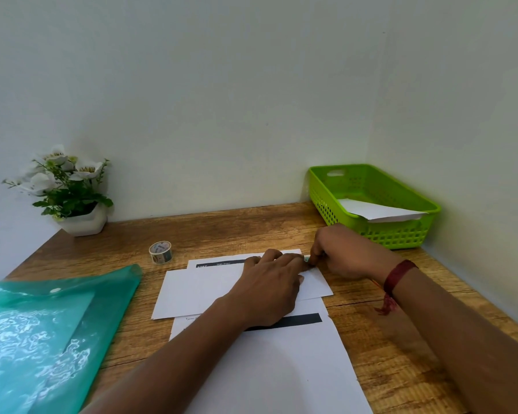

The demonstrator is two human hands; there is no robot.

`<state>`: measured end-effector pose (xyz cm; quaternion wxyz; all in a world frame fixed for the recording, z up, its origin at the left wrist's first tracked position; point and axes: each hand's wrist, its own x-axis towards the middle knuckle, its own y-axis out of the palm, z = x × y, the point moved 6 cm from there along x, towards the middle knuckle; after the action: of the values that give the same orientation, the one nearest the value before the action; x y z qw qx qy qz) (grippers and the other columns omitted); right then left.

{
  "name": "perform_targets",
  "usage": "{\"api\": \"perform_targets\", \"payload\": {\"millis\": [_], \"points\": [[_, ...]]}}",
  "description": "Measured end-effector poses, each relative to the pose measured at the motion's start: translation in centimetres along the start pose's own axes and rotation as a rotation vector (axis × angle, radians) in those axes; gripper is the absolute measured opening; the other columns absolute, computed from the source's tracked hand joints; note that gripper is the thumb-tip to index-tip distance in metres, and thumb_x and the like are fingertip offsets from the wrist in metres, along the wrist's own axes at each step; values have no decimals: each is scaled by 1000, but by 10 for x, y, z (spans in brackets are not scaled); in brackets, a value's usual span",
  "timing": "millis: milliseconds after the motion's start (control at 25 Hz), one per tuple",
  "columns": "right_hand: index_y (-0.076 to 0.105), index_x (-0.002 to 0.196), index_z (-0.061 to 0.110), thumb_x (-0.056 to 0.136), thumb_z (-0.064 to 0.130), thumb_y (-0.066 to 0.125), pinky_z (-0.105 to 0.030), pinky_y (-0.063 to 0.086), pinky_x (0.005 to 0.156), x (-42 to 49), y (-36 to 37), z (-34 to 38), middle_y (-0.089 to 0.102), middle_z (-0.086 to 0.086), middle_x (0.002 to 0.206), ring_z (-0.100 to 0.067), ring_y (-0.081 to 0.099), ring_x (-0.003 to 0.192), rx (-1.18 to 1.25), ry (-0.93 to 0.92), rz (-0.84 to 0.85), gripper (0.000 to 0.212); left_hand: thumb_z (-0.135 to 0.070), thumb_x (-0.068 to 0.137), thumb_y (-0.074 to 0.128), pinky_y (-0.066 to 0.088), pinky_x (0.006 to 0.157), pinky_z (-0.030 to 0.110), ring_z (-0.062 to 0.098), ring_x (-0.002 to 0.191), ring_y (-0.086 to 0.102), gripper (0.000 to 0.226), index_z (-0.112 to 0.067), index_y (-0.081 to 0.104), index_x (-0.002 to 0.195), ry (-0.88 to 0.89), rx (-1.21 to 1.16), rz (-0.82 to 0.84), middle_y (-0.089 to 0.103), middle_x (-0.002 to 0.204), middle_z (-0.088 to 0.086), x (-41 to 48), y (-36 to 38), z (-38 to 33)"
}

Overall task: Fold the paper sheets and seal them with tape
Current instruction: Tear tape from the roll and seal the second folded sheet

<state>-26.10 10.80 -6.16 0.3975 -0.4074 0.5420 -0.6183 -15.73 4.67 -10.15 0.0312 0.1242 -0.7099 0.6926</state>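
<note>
Taping folded sheet (198,291) | left hand (269,289) flat, pressing it | right hand (341,253) pinches tape strip (307,259) | we should smooth outward.

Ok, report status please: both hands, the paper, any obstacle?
Left hand flat on folded white paper sheet. Right hand pinches its far edge. Patterned tape roll stands apart, nothing in the way.
</note>
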Motion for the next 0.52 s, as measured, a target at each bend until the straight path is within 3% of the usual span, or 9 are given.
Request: {"api": "perform_targets", "payload": {"millis": [120,280,400,520], "points": [[75,106,16,82,-5,51,-29,49,85,-7,-3,3,71,-5,104,-21,62,99,-32,-26,75,40,-31,103,32,33,104,45,20,130,34,33,-26,41,134,-7,-28,-6,44,144,-6,0,0,0],[73,108,18,84,-5,53,-22,44,82,-9,-2,2,70,-2,111,-18,61,104,-52,-63,131,39,-32,102,33,31,105,44,17,130,33,34,-27,43,135,-35,-74,-13,46,144,-8,0,2,3],[76,101,18,81,-7,53,-22,46,87,-8,-5,-3,72,-1,108,-17,63,103,-26,-36,117,39,-31,102,34,33,103,43,17,126,36,32,-25,46,131,-43,-78,-27,49,141,-7,-1,0,1],[77,91,16,81,-8,50,-20,43,79,-9,-11,-2,73,-3,99,-17,63,95,26,0,37,38,-31,101,37,39,100,37,18,123,41,31,-22,50,128,-39,-71,-65,53,139,-2,-3,-8,-3]]}}
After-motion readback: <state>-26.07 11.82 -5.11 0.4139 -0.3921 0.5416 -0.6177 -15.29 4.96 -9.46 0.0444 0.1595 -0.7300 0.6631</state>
